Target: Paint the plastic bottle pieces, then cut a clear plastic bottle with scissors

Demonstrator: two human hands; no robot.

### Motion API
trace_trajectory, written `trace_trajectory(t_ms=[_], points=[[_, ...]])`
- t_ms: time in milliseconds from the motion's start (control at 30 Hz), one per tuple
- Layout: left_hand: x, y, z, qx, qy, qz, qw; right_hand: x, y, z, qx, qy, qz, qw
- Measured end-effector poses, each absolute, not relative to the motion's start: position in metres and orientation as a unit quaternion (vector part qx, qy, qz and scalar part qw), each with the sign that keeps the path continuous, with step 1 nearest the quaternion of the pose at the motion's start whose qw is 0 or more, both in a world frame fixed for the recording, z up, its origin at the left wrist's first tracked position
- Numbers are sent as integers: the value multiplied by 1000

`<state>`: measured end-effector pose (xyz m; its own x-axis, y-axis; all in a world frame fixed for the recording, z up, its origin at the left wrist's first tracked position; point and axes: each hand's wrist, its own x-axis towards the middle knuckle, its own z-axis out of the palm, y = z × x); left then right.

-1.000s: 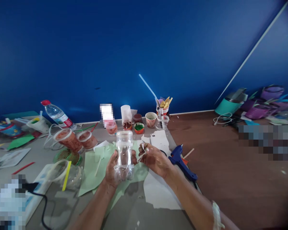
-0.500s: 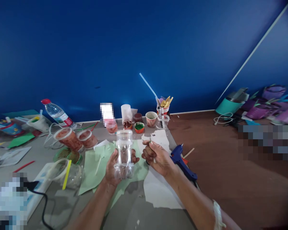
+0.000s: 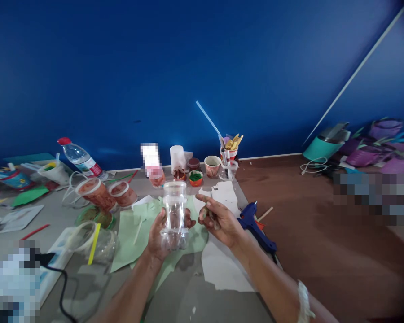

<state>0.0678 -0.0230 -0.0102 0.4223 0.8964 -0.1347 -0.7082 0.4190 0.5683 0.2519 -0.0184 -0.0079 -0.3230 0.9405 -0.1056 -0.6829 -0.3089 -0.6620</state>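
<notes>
A clear plastic container [image 3: 174, 215], like the cut lower part of a bottle, stands upright in my left hand [image 3: 157, 237]. The left fingers wrap around its back and show on its right side. To the right of it, and apart from it, is my right hand [image 3: 220, 222], its index finger stretched toward the container. The other right fingers are curled round something small and pale that I cannot make out. Below the hands lie pale green paper [image 3: 128, 242] and white paper [image 3: 222, 264]. A blue glue gun [image 3: 257, 231] lies just right of my right wrist.
Paint-stained tubs [image 3: 97, 195] and a red-capped water bottle [image 3: 82, 159] stand at left. Along the blue wall are a paper cup [image 3: 212, 167], a small pot of green paint [image 3: 195, 178] and a cup of plastic cutlery [image 3: 231, 150]. A black cable [image 3: 65, 282] runs at front left.
My right index finger has straightened from its curled pinch and points toward the container. My left hand and the container have barely moved.
</notes>
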Motion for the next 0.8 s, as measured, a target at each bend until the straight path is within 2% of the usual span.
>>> trace_trajectory(t_ms=[300,533,800], points=[[69,-28,-10,274,219,485,801,251,-15,-9,-194,-212,773,565],[80,-43,-12,407,202,409,791,245,-24,-3,-287,-195,742,574],[86,-42,-5,371,219,457,778,238,-21,-10,-186,-246,781,543]])
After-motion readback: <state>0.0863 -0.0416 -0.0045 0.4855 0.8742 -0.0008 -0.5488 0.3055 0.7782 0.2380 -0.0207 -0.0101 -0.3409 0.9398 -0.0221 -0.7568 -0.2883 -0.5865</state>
